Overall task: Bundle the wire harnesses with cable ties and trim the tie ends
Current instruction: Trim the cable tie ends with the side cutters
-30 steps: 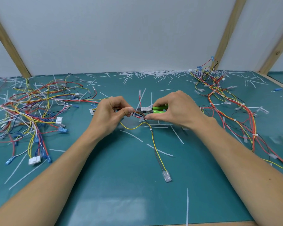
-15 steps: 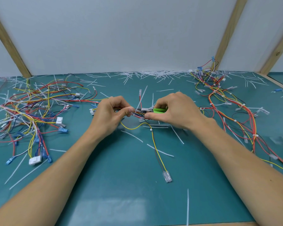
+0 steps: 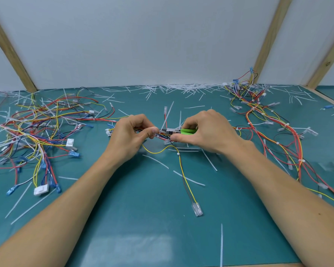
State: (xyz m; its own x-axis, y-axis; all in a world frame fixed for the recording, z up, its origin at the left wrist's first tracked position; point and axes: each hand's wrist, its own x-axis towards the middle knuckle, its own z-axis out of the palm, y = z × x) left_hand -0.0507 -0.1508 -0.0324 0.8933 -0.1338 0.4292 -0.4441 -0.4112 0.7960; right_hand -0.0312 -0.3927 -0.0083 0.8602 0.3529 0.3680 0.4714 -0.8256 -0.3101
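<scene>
Meanwhile, little has shifted since a second ago: left hand (image 3: 131, 135) pinches the wire harness (image 3: 160, 136) above the counter (image 3: 143, 218), right hand (image 3: 204, 132) grips green-handled cutters (image 3: 178, 131) at the cable tie tail (image 3: 167, 116), uncut.

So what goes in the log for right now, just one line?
step: trimming tie end | left hand: holds wire bundle | right hand: grips green cutters | cable tie tail: uncut

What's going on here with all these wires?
A person is bundling wires on a green mat. The left hand pinches a small harness, while the right hand holds green-handled cutters at a white tie tail sticking up from it, apparently to trim it. A loose wire pile lies left, tied harnesses right, cut ends scattered around.
</scene>
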